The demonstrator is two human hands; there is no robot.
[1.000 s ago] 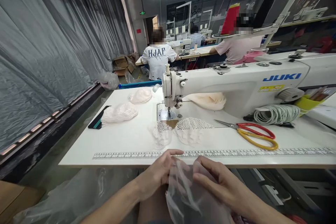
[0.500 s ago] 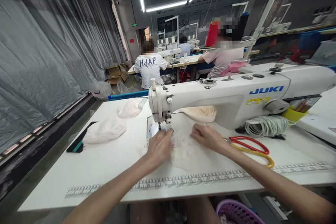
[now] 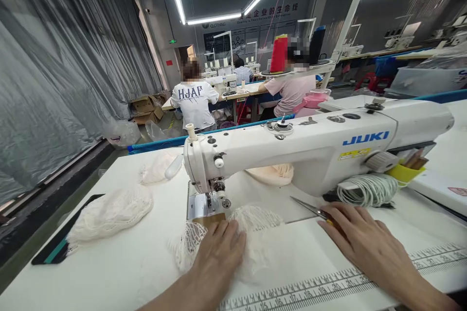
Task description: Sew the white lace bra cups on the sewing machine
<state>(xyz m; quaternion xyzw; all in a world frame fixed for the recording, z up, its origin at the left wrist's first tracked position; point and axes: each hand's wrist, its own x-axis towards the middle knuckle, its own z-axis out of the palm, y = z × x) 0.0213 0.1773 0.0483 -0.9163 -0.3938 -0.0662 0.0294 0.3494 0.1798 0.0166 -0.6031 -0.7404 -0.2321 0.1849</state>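
Note:
My left hand [image 3: 221, 250] rests on white lace fabric [image 3: 189, 243] just in front of the needle, fingers bent and pressed onto it. A small brown piece [image 3: 207, 220] shows ahead of the fingertips, by the presser foot. Lace fringe [image 3: 255, 217] spreads to the right of this hand. Over the scissors [image 3: 308, 205] lies my right hand [image 3: 365, 233], its fingers curled round the handles, which are mostly hidden. The blades point left, toward the sewing machine [image 3: 255, 148].
Lace bundles [image 3: 113, 211] lie at the left, one on a dark pad. Peach fabric [image 3: 273, 175] sits behind the machine arm. A cord coil [image 3: 367, 189] and yellow holder [image 3: 406, 172] stand right. A ruler strip [image 3: 310, 289] runs along the front. Co-workers sit beyond.
My right hand has moved right from beside the lace onto the scissors' handles. My left hand stays on the lace by the needle. The view has come closer and turned slightly.

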